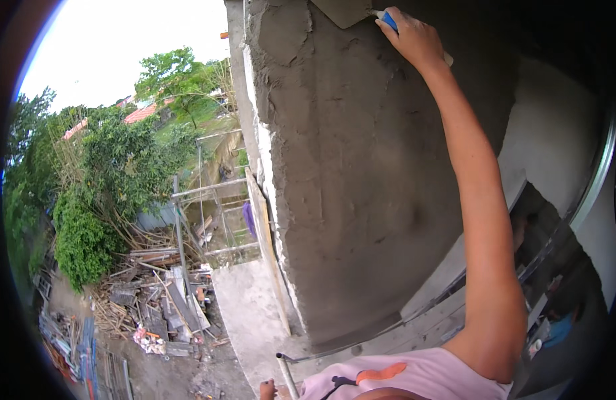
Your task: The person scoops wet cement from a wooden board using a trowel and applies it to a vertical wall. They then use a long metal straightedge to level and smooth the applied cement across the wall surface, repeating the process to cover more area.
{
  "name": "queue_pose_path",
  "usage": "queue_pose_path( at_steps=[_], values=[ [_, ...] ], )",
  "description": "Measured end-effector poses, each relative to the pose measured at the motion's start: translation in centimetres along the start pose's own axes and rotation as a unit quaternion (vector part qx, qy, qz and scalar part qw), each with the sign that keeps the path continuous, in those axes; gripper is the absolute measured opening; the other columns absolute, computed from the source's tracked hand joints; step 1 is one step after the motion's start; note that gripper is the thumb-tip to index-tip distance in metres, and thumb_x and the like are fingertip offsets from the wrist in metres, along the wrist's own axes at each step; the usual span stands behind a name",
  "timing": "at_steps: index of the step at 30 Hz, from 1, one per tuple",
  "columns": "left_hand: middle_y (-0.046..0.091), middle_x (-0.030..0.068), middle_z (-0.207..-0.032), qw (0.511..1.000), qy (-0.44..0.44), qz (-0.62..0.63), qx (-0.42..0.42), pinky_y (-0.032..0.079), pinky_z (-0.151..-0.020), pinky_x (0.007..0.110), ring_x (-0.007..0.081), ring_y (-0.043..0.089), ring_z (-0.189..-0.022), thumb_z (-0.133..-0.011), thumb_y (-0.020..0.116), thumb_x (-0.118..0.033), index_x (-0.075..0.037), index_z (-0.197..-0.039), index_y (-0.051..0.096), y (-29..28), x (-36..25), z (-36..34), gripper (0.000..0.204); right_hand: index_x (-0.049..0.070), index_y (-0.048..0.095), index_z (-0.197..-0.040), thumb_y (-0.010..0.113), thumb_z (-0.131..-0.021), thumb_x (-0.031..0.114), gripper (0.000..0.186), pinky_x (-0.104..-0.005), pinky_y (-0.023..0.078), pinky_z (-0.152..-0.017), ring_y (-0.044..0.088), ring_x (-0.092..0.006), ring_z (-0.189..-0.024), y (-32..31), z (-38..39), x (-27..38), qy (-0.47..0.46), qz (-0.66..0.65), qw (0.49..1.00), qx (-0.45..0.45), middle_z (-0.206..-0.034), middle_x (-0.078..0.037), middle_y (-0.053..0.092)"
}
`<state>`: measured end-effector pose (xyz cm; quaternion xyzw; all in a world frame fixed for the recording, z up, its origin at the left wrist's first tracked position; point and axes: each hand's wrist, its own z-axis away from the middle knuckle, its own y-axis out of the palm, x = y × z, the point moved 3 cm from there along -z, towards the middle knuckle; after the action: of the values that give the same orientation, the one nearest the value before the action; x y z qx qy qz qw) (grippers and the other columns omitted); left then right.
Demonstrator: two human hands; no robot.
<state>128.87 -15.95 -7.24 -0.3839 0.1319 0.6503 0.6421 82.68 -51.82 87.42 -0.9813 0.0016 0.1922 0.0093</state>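
Note:
My right hand (414, 40) is raised high, its fingers wrapped round the blue and pale handle of a trowel (348, 9). The trowel's flat, pointed blade lies against the upper part of a wall of wet grey plaster (361, 167), partly cut off by the top of the view. Low in the picture, my left hand (268, 391) shows only in part, with its fingers curled. Beside it rises the end of a metal pole (286, 375); whether the hand grips anything is hidden.
A rough white strip (260, 127) runs down the wall's left edge, with a wooden board (268, 250) beside it. Pole scaffolding (211, 192) with a purple cloth (248, 220) stands left. Scrap timber (158, 300) lies far below. Planks (414, 341) run under the wall.

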Motion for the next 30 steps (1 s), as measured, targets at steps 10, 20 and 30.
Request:
queue_pose_path(
  at_steps=[10, 20, 30],
  values=[
    [0.058, 0.0123, -0.07, 0.995, -0.032, 0.062, -0.065, 0.047, -0.044, 0.04, 0.0242, 0.057, -0.052, -0.088, 0.055, -0.042, 0.001, -0.103, 0.058, 6.1, 0.8, 3.4, 0.045, 0.01, 0.054, -0.097, 0.054, -0.09, 0.035, 0.026, -0.0484, 0.052, -0.065, 0.065, -0.0369, -0.076, -1.5, -6.0, 2.0, -0.025, -0.059, 0.998, 0.015, -0.08, -0.016, 0.066],
    [0.059, 0.0127, -0.081, 0.984, -0.078, 0.075, -0.144, 0.05, -0.044, 0.043, 0.026, 0.06, -0.053, -0.087, 0.058, -0.033, -0.004, -0.121, 0.048, 10.1, 4.3, 7.8, 0.045, 0.012, 0.052, -0.098, 0.056, -0.09, 0.038, 0.027, -0.0344, 0.053, -0.054, 0.067, -0.0249, -0.069, 1.7, 0.1, 0.6, -0.16, -0.013, 0.987, -0.001, -0.076, -0.007, 0.065],
    [0.057, 0.0092, -0.069, 0.984, -0.049, 0.152, -0.078, 0.049, -0.042, 0.038, 0.0225, 0.06, -0.053, -0.088, 0.058, -0.033, 0.003, -0.107, 0.053, 9.2, 2.9, 6.6, 0.041, 0.011, 0.052, -0.101, 0.056, -0.091, 0.038, 0.028, -0.035, 0.055, -0.055, 0.067, -0.0243, -0.069, 0.9, 0.2, -2.7, -0.062, -0.016, 0.998, -0.027, -0.073, -0.007, 0.064]
  ],
)
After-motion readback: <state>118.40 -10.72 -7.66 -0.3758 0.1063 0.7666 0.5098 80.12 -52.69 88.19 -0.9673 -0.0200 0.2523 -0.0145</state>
